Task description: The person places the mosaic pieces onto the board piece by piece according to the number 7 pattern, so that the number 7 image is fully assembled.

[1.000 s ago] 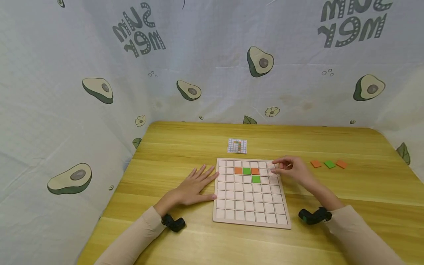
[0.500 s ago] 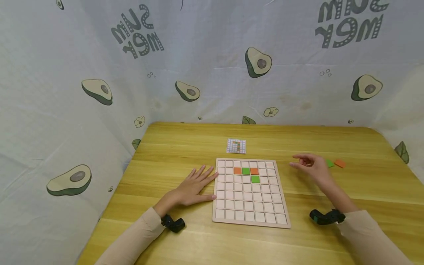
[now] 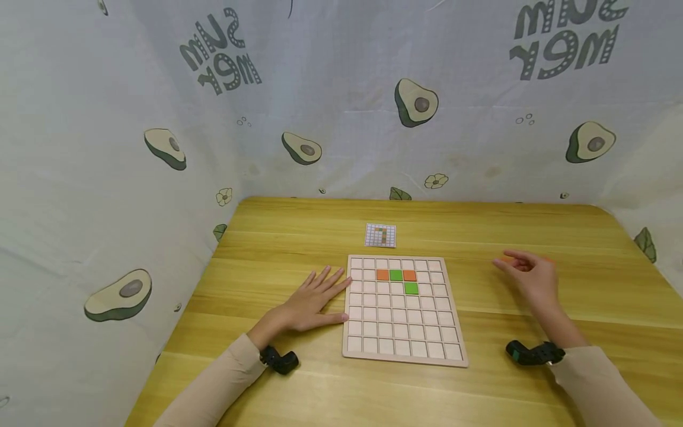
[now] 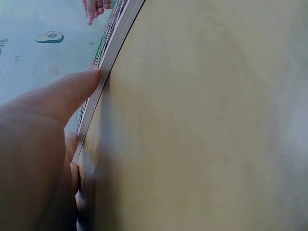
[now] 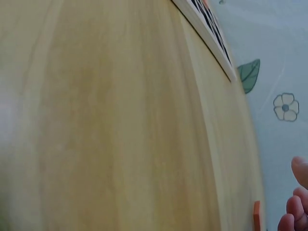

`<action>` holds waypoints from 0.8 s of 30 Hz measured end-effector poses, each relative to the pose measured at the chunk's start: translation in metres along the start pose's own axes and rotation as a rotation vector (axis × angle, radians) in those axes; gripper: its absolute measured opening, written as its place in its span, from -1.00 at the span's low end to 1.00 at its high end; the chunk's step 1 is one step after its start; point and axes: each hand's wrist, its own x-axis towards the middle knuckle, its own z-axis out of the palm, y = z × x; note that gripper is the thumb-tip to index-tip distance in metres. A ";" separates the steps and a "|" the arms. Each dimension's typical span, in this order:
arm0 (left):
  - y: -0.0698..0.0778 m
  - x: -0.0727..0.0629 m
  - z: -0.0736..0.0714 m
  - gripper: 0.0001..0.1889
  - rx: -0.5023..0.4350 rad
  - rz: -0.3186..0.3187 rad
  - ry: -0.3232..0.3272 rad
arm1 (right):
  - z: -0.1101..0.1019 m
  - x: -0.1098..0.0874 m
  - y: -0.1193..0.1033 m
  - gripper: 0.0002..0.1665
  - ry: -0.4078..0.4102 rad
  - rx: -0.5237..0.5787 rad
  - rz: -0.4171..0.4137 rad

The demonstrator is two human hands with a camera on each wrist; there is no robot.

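Note:
My left hand (image 3: 312, 305) lies spread flat on the table, its thumb and fingertips touching the left edge of a pale gridded board (image 3: 395, 326). In the left wrist view the thumb (image 4: 72, 91) presses that board's side edge. Two orange tiles and two green tiles sit in the board's cells, among them a green tile (image 3: 411, 288) below an orange tile (image 3: 409, 276). My right hand (image 3: 533, 279) hovers right of the board, thumb and forefinger apart above a loose orange tile (image 5: 256, 215). Another orange tile shows slightly behind the hand; the loose green one is hidden.
A small card (image 3: 381, 235) printed with a coloured grid lies behind the board. The wooden table (image 3: 299, 237) meets a white curtain (image 3: 347, 118) with avocado prints at its back and left sides.
My right hand has moved right, away from the board's upper right corner to over the loose tiles, covering most of them. The left hand has stayed still.

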 end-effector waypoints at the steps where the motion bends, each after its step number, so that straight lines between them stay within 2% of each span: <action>1: 0.000 0.000 0.000 -0.13 0.000 0.000 0.000 | -0.001 0.000 0.001 -0.37 0.010 0.008 0.016; 5: 0.002 -0.001 -0.003 -0.13 -0.005 0.009 0.003 | -0.002 0.001 0.004 -0.34 0.040 0.030 0.099; 10: 0.004 -0.002 -0.006 -0.13 -0.012 0.015 0.001 | -0.002 0.002 0.007 -0.32 0.049 0.005 0.176; 24: 0.003 -0.002 -0.004 -0.14 -0.010 0.028 0.019 | -0.001 0.002 0.010 -0.40 0.016 -0.047 0.205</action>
